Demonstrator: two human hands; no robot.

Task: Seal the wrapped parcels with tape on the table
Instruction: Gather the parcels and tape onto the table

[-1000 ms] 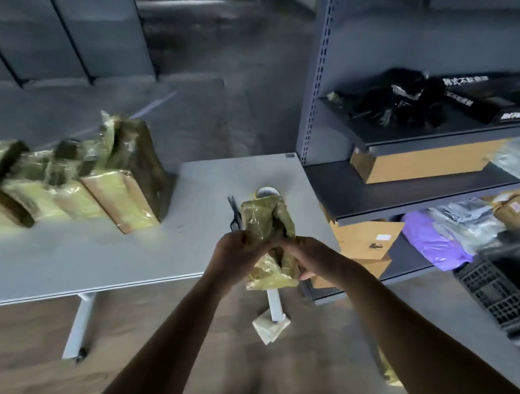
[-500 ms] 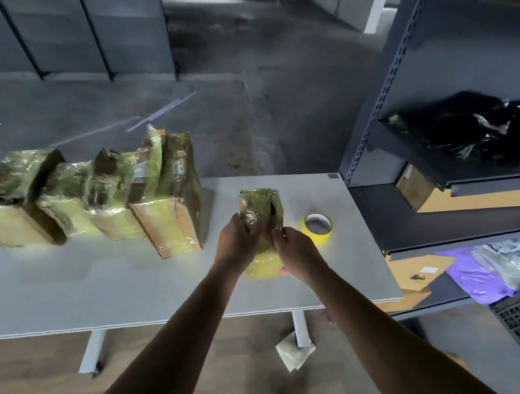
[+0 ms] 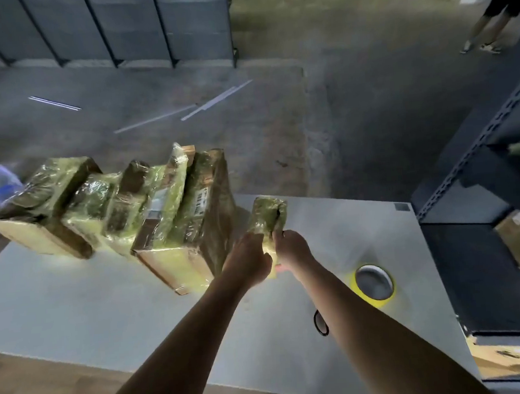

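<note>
I read this as a warehouse packing area: bare concrete floor [image 3: 338, 99] far, slotted steel shelving rack [image 3: 479, 144] right, wrapped parcels [image 3: 188, 208] lined on a table [image 3: 75, 302].

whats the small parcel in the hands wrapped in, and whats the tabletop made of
The small parcel: seemingly glossy yellow-tinted plastic tape or film; it wrinkles and glints. The tabletop: looks like smooth matte grey laminate or painted board; flat, even surface.

readable text: none | white printed label [image 3: 201, 201] on tall yellow-film-wrapped cardboard parcel [image 3: 216, 221], just left of small yellow-film-wrapped parcel [image 3: 267, 216]: dark marks, too blurred to read
</note>
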